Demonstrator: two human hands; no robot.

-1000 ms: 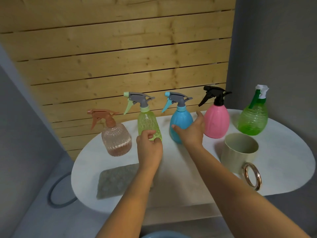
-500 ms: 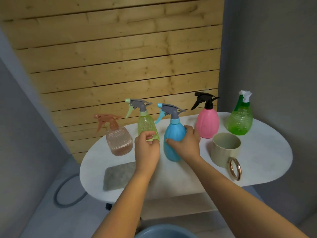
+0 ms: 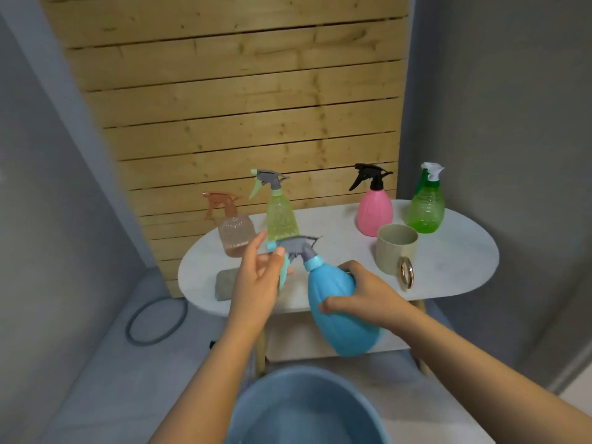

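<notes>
Blue spray bottle [image 3: 339, 315] was up off the table [image 3: 448, 261], tipped over with its neck leaning up and to the left. Its fat base hung out past the near edge, above the blue basin [image 3: 304, 408] below. The right hand [image 3: 362, 299] had the body, fingers curled over the far shoulder and thumb clamped across the near side. The left hand [image 3: 256, 283] was in at the grey spray head [image 3: 296, 243]: thumb pressed on the grey top, fingers curled behind the teal trigger, index finger poking up free.

On the table behind stood a row: peach bottle [image 3: 235, 232] on the left and yellow-green bottle [image 3: 280, 216] just beside it. After a gap came the pink bottle [image 3: 374, 213] and green bottle [image 3: 424, 209] on the right. A beige cup [image 3: 395, 254] with a gold ring handle sat in front of those two. A grey pad [image 3: 226, 286] lay at the left front, partly hidden by the left hand.
</notes>
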